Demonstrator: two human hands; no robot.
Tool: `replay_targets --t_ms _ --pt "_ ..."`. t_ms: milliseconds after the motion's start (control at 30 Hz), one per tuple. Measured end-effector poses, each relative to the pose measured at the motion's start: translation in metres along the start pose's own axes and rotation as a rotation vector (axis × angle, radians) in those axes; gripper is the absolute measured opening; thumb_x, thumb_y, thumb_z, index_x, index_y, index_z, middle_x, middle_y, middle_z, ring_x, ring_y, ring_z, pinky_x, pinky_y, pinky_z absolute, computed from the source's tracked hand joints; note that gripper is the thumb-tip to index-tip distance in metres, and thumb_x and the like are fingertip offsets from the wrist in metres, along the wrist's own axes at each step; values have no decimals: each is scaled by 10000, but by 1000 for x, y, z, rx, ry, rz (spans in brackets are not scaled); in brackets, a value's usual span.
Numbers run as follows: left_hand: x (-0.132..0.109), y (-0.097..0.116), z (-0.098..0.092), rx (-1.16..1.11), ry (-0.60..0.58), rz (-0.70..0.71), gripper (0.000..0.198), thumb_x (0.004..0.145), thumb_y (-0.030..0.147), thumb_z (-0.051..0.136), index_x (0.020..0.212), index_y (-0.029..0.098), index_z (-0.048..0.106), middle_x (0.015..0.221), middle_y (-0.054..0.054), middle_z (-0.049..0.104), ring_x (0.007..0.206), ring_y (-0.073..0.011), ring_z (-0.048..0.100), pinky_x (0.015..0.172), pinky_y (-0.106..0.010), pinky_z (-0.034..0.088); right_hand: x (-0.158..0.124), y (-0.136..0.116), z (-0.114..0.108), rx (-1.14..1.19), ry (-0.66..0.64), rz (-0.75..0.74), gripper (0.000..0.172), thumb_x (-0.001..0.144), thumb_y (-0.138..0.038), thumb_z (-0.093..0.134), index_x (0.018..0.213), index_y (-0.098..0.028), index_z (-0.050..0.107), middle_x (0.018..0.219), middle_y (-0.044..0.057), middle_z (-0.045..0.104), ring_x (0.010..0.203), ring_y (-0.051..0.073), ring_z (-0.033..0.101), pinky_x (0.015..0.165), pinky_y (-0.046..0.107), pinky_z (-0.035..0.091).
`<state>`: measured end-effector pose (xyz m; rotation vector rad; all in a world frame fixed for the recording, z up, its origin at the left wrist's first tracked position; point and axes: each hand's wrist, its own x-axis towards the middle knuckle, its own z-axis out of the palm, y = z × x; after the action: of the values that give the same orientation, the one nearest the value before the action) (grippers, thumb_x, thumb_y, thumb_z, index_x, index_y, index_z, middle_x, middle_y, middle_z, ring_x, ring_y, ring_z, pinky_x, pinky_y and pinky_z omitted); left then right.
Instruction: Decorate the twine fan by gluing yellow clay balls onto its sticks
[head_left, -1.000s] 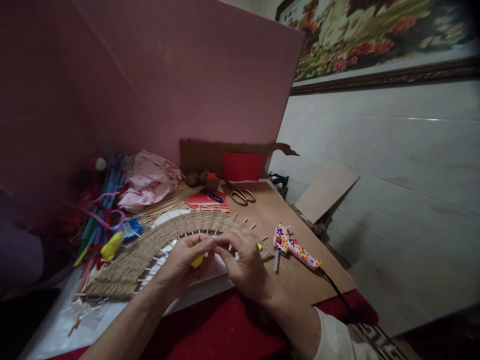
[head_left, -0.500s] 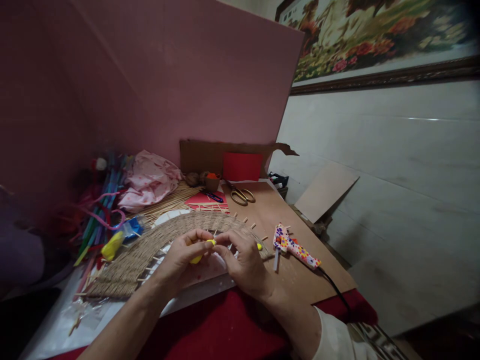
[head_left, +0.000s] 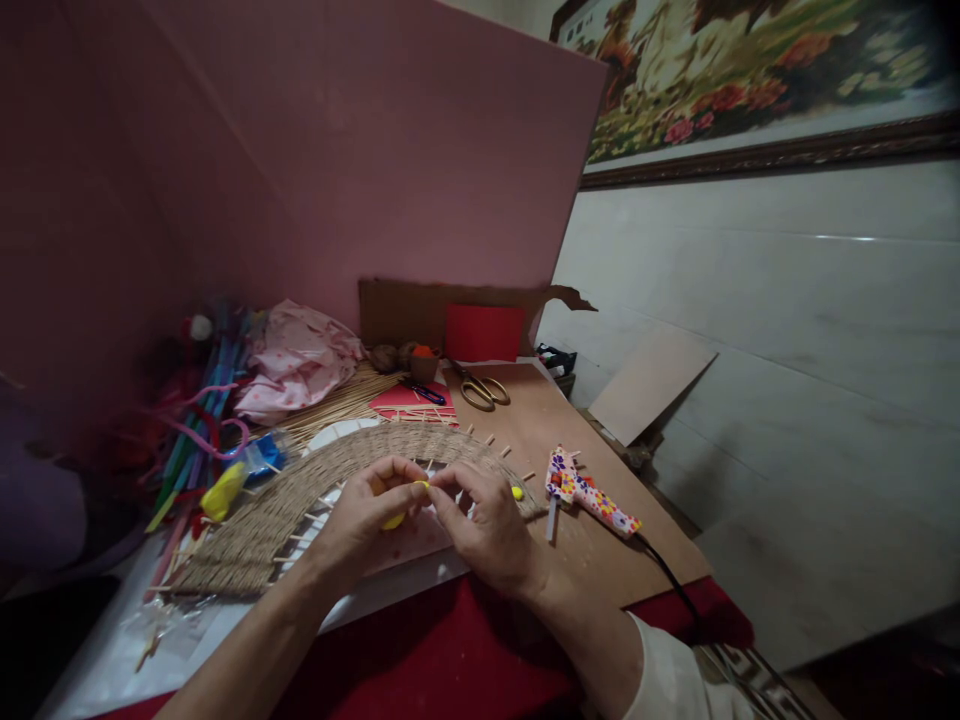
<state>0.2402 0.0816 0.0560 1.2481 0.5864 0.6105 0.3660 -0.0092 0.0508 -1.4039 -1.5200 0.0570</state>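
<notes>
My left hand (head_left: 379, 510) and my right hand (head_left: 484, 520) meet fingertip to fingertip, both pinching a small piece of yellow clay (head_left: 422, 484), mostly covered by the fingers. Another yellow lump (head_left: 393, 521) shows under my left palm; whether that hand holds it I cannot tell. Just beyond my hands lies a woven twine arch (head_left: 360, 455) with wooden sticks poking out along its edges. A small yellow clay ball (head_left: 517, 493) sits near its right end. A bigger yellow lump in wrapping (head_left: 223, 492) rests at the arch's left side.
A flower-patterned glue gun (head_left: 589, 495) lies on a brown board (head_left: 637, 555) at right, its cord trailing off the edge. Behind are gold-handled scissors (head_left: 484, 392), blue-handled pliers (head_left: 425, 391) and a small brown pot (head_left: 424, 366). Pipe cleaners (head_left: 199, 430) and pink cloth (head_left: 300, 360) crowd the left.
My fingers have closed in slightly on the yellow clay, so less of it shows. Everything else stays in place.
</notes>
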Motion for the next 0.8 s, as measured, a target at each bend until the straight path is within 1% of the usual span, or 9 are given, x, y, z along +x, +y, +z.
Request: replay_targets --t_ms 233,367,467,567,700,800 --pt "2 -5 -4 -20 -7 19 182 649 262 733 739 173 602 551 38 549 491 -66 463 494 -178 358 0 -2 0 39 -38 15 88 833 -181 554 846 -137 628 738 39 631 639 138 565 594 248 419" --pt "0 -2 -3 31 -6 19 161 654 259 711 717 166 596 512 47 521 480 -64 444 489 -176 347 0 -1 1 41 -28 36 60 821 -168 562 801 -151 615 707 23 624 610 127 553 579 238 409" --pt "-2 1 0 68 -9 24 163 652 273 698 705 162 591 499 49 517 480 -70 449 489 -179 349 -1 0 1 14 -33 14 57 811 -146 558 783 -157 606 697 14 612 600 121 538 573 233 395" --pt "-1 2 2 94 16 35 148 608 231 688 665 156 574 499 50 521 470 -67 438 468 -175 334 -2 1 2 -34 -45 -34 67 800 -126 545 767 -158 594 696 11 592 595 116 517 565 233 375" --pt "2 -6 2 101 43 52 126 554 174 653 609 156 542 499 56 517 459 -64 423 454 -176 327 -4 2 5 -65 -51 -69 88 754 -94 530 702 -161 552 669 0 544 571 106 476 547 235 345" --pt "4 -15 0 141 49 77 123 560 159 645 615 161 535 522 57 530 469 -66 431 453 -174 330 -4 3 6 -30 -36 -32 94 724 -97 523 663 -168 534 638 -12 521 565 104 455 554 243 341"
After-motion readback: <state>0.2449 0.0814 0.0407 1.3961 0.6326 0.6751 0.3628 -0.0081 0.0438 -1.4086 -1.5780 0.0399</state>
